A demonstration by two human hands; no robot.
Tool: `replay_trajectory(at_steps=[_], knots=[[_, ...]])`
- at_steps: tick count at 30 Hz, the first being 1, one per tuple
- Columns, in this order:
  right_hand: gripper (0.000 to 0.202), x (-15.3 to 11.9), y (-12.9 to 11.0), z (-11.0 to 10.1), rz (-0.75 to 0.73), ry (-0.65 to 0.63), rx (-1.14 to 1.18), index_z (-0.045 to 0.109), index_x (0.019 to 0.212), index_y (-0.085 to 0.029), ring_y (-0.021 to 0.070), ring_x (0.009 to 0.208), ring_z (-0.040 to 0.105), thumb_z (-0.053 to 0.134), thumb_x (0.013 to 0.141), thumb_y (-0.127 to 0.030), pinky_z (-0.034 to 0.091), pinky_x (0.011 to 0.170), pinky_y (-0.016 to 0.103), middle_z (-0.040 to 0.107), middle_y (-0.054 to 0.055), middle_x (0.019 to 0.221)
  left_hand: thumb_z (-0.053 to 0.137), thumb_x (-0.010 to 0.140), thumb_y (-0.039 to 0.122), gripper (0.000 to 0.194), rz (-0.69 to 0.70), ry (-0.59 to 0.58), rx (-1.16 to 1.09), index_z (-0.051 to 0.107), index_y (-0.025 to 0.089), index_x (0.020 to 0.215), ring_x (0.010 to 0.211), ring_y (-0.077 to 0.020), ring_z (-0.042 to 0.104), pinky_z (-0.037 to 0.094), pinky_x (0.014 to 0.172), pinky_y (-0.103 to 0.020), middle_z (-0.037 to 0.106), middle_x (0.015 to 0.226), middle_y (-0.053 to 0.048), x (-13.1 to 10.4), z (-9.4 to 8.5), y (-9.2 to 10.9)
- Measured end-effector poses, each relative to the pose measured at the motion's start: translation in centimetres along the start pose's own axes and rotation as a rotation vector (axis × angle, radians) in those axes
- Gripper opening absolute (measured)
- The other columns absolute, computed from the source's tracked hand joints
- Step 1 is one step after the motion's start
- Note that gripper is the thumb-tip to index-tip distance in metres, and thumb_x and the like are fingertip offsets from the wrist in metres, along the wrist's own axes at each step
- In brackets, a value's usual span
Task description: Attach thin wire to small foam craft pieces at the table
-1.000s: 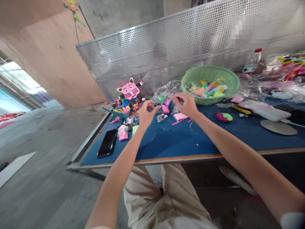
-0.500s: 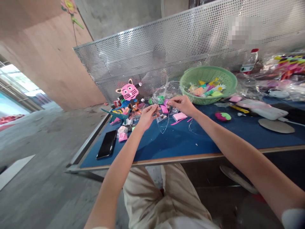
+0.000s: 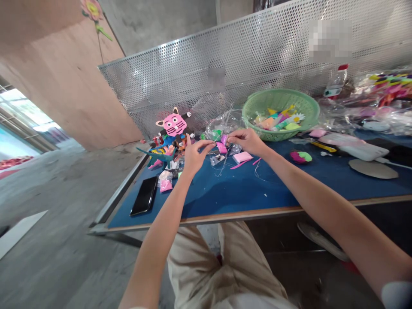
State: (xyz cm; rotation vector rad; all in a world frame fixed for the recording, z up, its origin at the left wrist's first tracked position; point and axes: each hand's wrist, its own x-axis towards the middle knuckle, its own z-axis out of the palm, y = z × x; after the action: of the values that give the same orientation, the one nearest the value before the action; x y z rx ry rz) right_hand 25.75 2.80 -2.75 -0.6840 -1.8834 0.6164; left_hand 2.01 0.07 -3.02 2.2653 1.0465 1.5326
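My left hand [image 3: 194, 156] is over the table's left part, thumb and a finger pinched together while another finger points up. What sits between those fingertips is too small to make out. Opposite it, my right hand [image 3: 247, 141] pinches a thin wire [image 3: 229, 116], its thumb and forefinger closed. Strands of the wire stick up between my hands and hang down below them. Just behind the fingertips lie small pink packets [image 3: 222, 147] and clear plastic wrappers. Under my right hand is a pink clay block [image 3: 242, 157] with a thin pink strip beside it.
A green basket [image 3: 281, 136] of colourful clay pieces stands behind my right hand. A pink cat-face figure [image 3: 174, 124] is at the back left, a phone [image 3: 144, 195] at the front left. A yellow cutter [image 3: 323, 147] and a bottle [image 3: 335, 86] are to the right. Perforated metal sheet [image 3: 189, 81] lines the back.
My left hand has opened out somewhat, one finger now raised and the pinching fingers straighter. The wire strands have tilted slightly to the right at the top. My right hand stays almost in place.
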Motion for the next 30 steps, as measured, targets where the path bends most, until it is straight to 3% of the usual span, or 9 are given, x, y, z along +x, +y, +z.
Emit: replay_trajectory(at_steps=[2,4,7,11,13,16,19,24,30], knots=[[0.025,0.0,0.1,0.2,-0.003,0.003,-0.003,0.078,0.083,-0.027,0.0213,0.083,0.069,0.068,0.087,-0.049,0.053,0.082,0.04,0.076,0.003,0.085,0.064,0.095,0.039,0.017,0.079,0.025,0.077,0.073,0.024,0.094,0.092,-0.0179,0.073,0.052,0.104,-0.046,0.078,0.098,-0.002,0.0,-0.1,0.2],[0.025,-0.1,0.2,0.3,0.0,0.007,-0.005,0.078,0.082,-0.027,0.0216,0.084,0.069,0.068,0.087,-0.049,0.053,0.082,0.041,0.076,0.003,0.086,0.061,0.097,0.036,0.017,0.079,0.013,0.049,0.071,0.023,0.098,0.094,-0.0176,0.073,0.057,0.095,-0.04,0.078,0.1,-0.004,-0.1,0.0,0.2],[0.026,-0.1,0.4,0.6,-0.001,0.015,0.0,0.078,0.083,-0.026,0.0217,0.084,0.07,0.067,0.088,-0.049,0.053,0.08,0.041,0.076,0.003,0.085,0.056,0.1,0.035,0.018,0.007,-0.033,-0.04,0.066,0.02,0.103,0.077,-0.014,0.072,0.059,0.072,-0.029,0.078,0.097,-0.005,-0.3,0.5,-0.2],[0.026,0.0,0.5,1.0,0.023,0.039,0.002,0.077,0.091,-0.026,0.0217,0.084,0.068,0.068,0.086,-0.05,0.054,0.078,0.04,0.076,0.005,0.09,0.052,0.101,0.038,0.022,-0.01,-0.011,-0.025,0.063,0.019,0.103,0.061,-0.0101,0.066,0.054,0.058,-0.024,0.077,0.093,-0.005,-0.5,0.8,-0.3],[0.027,0.0,0.2,1.0,0.02,0.127,-0.016,0.075,0.095,-0.025,0.0204,0.081,0.067,0.068,0.086,-0.049,0.053,0.073,0.037,0.075,0.005,0.091,0.052,0.101,0.038,0.022,0.02,0.027,0.029,0.064,0.019,0.101,0.057,-0.0092,0.062,0.051,0.055,-0.023,0.077,0.09,-0.005,-0.5,0.7,-0.1],[0.027,-0.2,-0.8,0.6,-0.077,0.368,-0.123,0.071,0.091,-0.024,0.018,0.073,0.061,0.06,0.093,-0.048,0.049,0.067,0.035,0.07,0.004,0.083,0.055,0.1,0.036,0.021,0.108,0.115,0.158,0.067,0.02,0.098,0.058,-0.0098,0.063,0.051,0.059,-0.024,0.077,0.084,-0.003,-0.6,0.4,0.4],[0.03,-0.6,-2.6,0.2,-0.196,0.514,-0.325,0.07,0.087,-0.025,0.0194,0.076,0.058,0.051,0.098,-0.045,0.046,0.073,0.038,0.065,0.004,0.079,0.057,0.098,0.033,0.018,0.212,0.211,0.313,0.07,0.02,0.098,0.066,-0.0121,0.067,0.052,0.068,-0.027,0.077,0.082,-0.002,-0.7,0.1,0.5],[0.03,-1.1,-4.9,1.9,-0.236,0.364,-0.557,0.074,0.085,-0.026,0.023,0.084,0.058,0.051,0.098,-0.04,0.042,0.085,0.043,0.067,0.005,0.08,0.06,0.097,0.028,0.015,0.332,0.261,0.492,0.072,0.02,0.097,0.068,-0.014,0.066,0.051,0.07,-0.028,0.077,0.083,-0.004,-0.6,0.1,-0.1],[0.031,-1.0,-4.9,4.9,-0.014,0.302,-0.62,0.079,0.087,-0.028,0.0258,0.092,0.058,0.052,0.098,-0.041,0.034,0.088,0.045,0.071,0.005,0.083,0.058,0.098,0.024,0.014,0.405,0.202,0.561,0.071,0.021,0.1,0.08,-0.0172,0.07,0.051,0.077,-0.032,0.078,0.089,-0.004,-0.6,0.5,-0.3]])
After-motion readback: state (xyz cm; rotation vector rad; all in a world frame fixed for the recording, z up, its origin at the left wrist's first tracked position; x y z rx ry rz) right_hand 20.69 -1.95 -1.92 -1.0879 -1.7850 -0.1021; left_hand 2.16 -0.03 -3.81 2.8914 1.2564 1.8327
